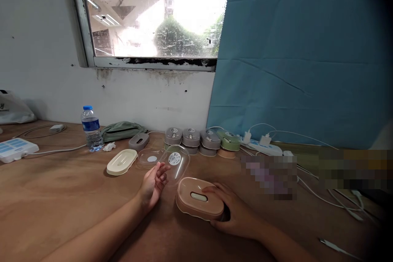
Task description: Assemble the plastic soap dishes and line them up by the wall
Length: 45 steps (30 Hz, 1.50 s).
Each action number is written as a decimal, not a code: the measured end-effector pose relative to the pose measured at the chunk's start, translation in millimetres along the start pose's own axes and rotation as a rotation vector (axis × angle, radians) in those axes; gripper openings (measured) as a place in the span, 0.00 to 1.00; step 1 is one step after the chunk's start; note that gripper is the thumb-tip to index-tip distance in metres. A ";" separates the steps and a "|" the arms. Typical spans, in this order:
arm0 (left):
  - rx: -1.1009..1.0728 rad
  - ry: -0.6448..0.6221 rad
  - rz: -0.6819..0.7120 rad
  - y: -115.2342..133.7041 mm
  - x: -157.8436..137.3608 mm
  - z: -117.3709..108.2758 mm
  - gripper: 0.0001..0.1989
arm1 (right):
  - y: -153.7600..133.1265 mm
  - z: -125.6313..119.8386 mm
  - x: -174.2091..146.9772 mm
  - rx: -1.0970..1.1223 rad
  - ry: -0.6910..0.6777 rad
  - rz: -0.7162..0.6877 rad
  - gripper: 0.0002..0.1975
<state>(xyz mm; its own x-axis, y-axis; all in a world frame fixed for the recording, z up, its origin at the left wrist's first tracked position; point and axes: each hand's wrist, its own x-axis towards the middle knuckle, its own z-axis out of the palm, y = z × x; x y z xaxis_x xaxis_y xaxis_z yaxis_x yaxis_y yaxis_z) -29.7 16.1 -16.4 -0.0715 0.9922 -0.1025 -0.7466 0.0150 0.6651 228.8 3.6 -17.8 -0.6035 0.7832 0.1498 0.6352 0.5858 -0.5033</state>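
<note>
My left hand (154,183) is closed, thumb and fingers pinched at the near left edge of a clear plastic lid (181,168). The lid is tilted up and carries a round white printed sticker. My right hand (235,211) grips the right end of a pinkish-brown oval box (192,196), fingers on its top and thumb low on its side. A slot in the middle of its top shows something pale inside. Behind the left hand lies another clear lid (144,156), beside a cream oval tray (123,161) and a grey slotted cover (138,141).
Stacked grey and green boxes (210,139) with clear lids line the wall. A water bottle (91,129), green pouch (124,131) and crumpled tissue (109,146) stand left of them. Power strips (18,150) and white cables (331,204) lie at both sides; a blurred patch covers the right.
</note>
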 end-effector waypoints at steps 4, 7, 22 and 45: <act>0.013 -0.060 -0.030 3.2 -5.7 2.4 0.06 | 0.0 0.8 0.3 0.021 0.014 -0.039 0.32; 0.073 -0.177 -0.014 4.0 -14.5 7.0 0.14 | -1.3 0.8 -0.3 0.016 0.078 -0.069 0.35; 0.231 -0.837 -0.222 -10.0 -40.0 10.4 0.28 | -24.0 10.6 -7.9 -0.136 0.235 -0.440 0.30; 0.346 -0.559 0.133 -9.9 -21.5 0.5 0.24 | -9.9 15.2 -2.6 0.120 0.421 -0.210 0.35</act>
<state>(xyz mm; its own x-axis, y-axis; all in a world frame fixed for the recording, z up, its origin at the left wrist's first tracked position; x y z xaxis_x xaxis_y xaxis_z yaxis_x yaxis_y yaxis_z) -20.5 -5.4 -20.5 0.2745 0.9020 0.3333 -0.4931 -0.1655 0.8541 216.8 -7.4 -26.2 -0.4496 0.6811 0.5778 0.4450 0.7317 -0.5163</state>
